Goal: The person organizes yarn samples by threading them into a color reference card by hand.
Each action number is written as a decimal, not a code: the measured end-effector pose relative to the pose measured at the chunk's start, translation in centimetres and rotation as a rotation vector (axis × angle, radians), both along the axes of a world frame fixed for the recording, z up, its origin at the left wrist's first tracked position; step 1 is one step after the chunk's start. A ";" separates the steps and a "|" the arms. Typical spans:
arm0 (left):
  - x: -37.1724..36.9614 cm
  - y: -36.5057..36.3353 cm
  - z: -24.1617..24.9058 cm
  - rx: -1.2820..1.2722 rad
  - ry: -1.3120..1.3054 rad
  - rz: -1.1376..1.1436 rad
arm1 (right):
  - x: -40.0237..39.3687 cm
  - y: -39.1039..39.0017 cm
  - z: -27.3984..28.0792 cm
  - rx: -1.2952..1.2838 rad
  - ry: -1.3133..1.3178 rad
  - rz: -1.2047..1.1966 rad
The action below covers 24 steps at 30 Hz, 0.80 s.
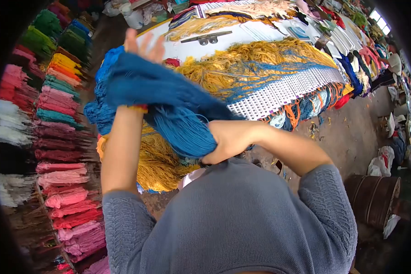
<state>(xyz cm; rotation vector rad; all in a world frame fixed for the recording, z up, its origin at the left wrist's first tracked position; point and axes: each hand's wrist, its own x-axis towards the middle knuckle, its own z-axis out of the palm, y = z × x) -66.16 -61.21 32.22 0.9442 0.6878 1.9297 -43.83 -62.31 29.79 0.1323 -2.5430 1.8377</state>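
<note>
The left side is lined by rows of coloured yarn hanks [61, 198], and a rust-brown metal drum [372, 200] is seen on the floor at the right. Ahead, a white tabletop [176, 48] is partly covered by mustard-yellow yarn [214, 75], bordered by a white perforated strip [287, 93]. A dark metal fitting [206, 39] is seen on the tabletop beyond the yarn. A bright blue yarn bundle [97, 114] is partly hidden by the left forearm and the skein.

The dark blue yarn skein [182, 132] is held up in front of the body, above the table's near edge, and is blurred at the top. It is draped over the left wrist; the left hand [144, 48] is raised, its fingers spread and gripping nothing. By the right hand [228, 139], the skein's lower end is grasped, thumb below; the other fingers are mostly hidden, so their exact curl cannot be told.
</note>
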 end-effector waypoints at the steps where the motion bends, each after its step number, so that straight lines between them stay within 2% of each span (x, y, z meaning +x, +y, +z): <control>1: 1.0 -1.2 -0.3 -0.099 -0.254 -0.209 | 0.9 0.4 0.4 0.122 -0.042 -0.031; 2: 1.0 -1.6 -2.1 -0.224 -0.183 -0.287 | 1.7 1.0 1.5 0.230 -0.035 -0.107; 3: 2.3 -2.5 -3.5 -0.242 -0.162 -0.469 | 2.3 1.5 2.6 0.339 -0.030 -0.178; 4: 3.5 -3.2 -5.1 -0.261 -0.142 -0.650 | 2.6 2.1 3.0 0.561 -0.046 -0.302; 6: 3.4 -3.0 -11.4 -0.354 0.261 -0.851 | 2.7 3.8 2.2 0.855 0.144 -0.486; 8: 8.8 -5.9 -7.7 -0.406 -0.079 -1.074 | 2.8 5.8 0.3 0.983 0.192 -0.496; 9: 8.9 -5.5 -7.5 -0.377 -0.035 -1.129 | 3.0 6.6 -0.8 1.067 0.230 -0.494; 11: 9.4 -4.3 -9.0 -0.259 -0.139 -1.171 | 4.8 7.2 -1.3 1.142 0.010 -0.560; 12: 9.7 -4.1 -9.3 -0.304 -0.223 -1.128 | 5.8 7.4 -0.9 1.113 -0.172 -0.577; 14: 10.8 -4.0 -9.4 -0.421 -0.324 -0.969 | 7.7 7.3 0.0 0.864 0.111 -0.723; 16: 12.7 -3.0 -9.8 -0.432 -0.264 -0.781 | 7.1 4.8 -0.9 0.338 0.354 -0.864; 17: 13.8 -2.2 -10.4 -0.424 -0.201 -0.657 | 6.6 2.4 -0.3 0.079 0.183 -0.897; 18: 15.4 -1.8 -9.9 -0.417 -0.313 -0.557 | 5.8 1.8 -2.2 0.231 0.345 -0.818; 19: 15.7 -1.2 -10.5 -0.500 -0.490 -0.640 | 5.4 0.7 -2.9 0.384 0.285 -0.844; 20: 15.5 -0.4 -11.3 -0.469 -0.542 -0.772 | 5.1 0.1 -4.0 0.510 0.309 -0.897; 21: 16.2 0.1 -11.3 -0.561 -0.490 -0.635 | 5.1 -0.4 -5.2 0.598 0.209 -0.969; 23: 16.9 1.0 -13.0 -0.634 -0.590 -0.530 | 6.0 -0.6 -6.3 0.592 0.245 -0.998; 24: 16.6 1.0 -13.4 -0.600 -0.574 -0.635 | 6.7 -0.5 -7.0 0.568 0.235 -1.017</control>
